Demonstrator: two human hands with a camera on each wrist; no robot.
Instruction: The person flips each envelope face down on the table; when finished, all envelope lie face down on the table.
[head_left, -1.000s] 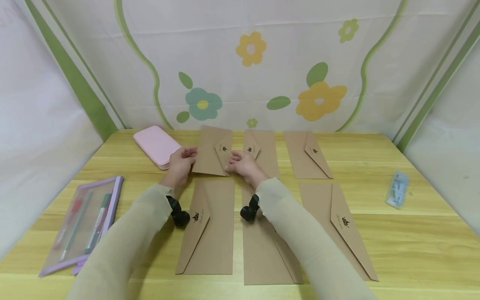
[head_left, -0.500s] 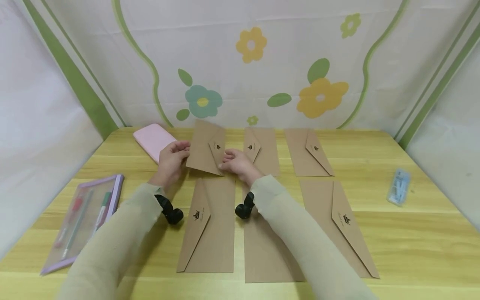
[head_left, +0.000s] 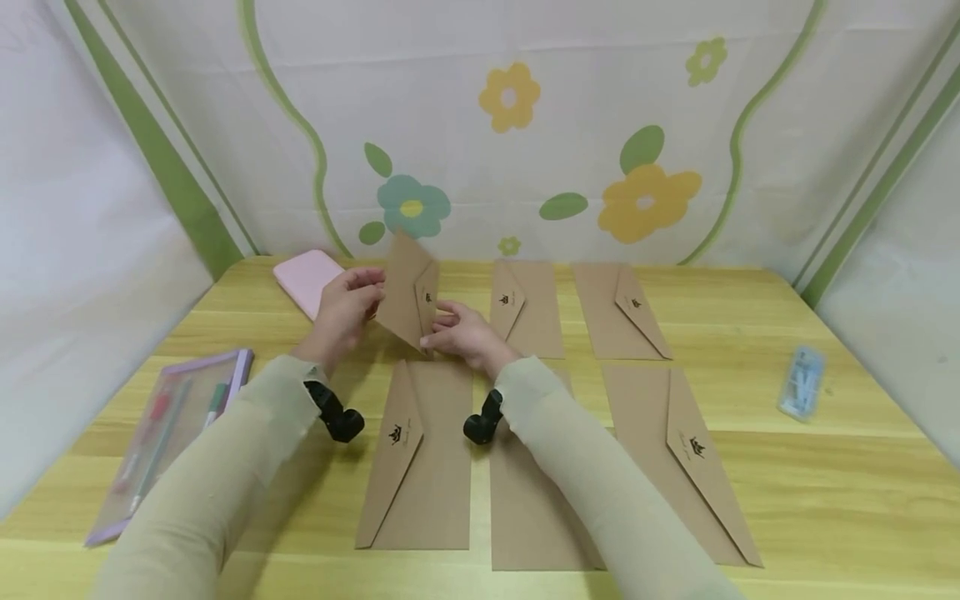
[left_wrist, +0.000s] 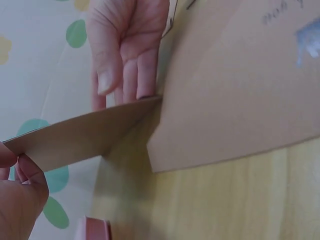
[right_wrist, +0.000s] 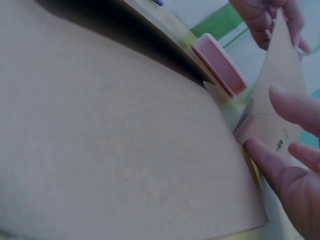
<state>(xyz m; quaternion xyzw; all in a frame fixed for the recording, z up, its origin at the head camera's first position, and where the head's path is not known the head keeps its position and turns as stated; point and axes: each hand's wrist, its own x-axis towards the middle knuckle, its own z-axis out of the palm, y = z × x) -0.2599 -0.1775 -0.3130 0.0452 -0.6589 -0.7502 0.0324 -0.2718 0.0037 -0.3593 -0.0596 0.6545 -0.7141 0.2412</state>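
Observation:
A kraft-paper envelope [head_left: 403, 290] with a crown print on its flap stands tilted up on the back left of the table. My left hand [head_left: 345, 312] pinches its left edge between thumb and fingers, also seen in the left wrist view, where the left hand [left_wrist: 22, 200] holds a corner. At the opposite edge is my right hand [head_left: 468, 337], its fingers loosely extended and its thumb at the lower corner of the flap. In the right wrist view, the crown print of the envelope [right_wrist: 282, 75] shows between the spread fingers of the right hand [right_wrist: 295, 185].
Several like envelopes lie flat: front left [head_left: 442, 467], front middle [head_left: 532, 517], front right [head_left: 645, 417], back middle [head_left: 536, 317], back right [head_left: 603, 312]. A pink case [head_left: 307, 279] lies behind the left hand. A purple-edged pouch [head_left: 243, 371] with pens lies left, a small blue box [head_left: 801, 383] right.
The back-left envelope has been raised and turned from nearly flat to steeply tilted, shifting slightly left. Both hands have moved left with it, the left one staying on its left edge.

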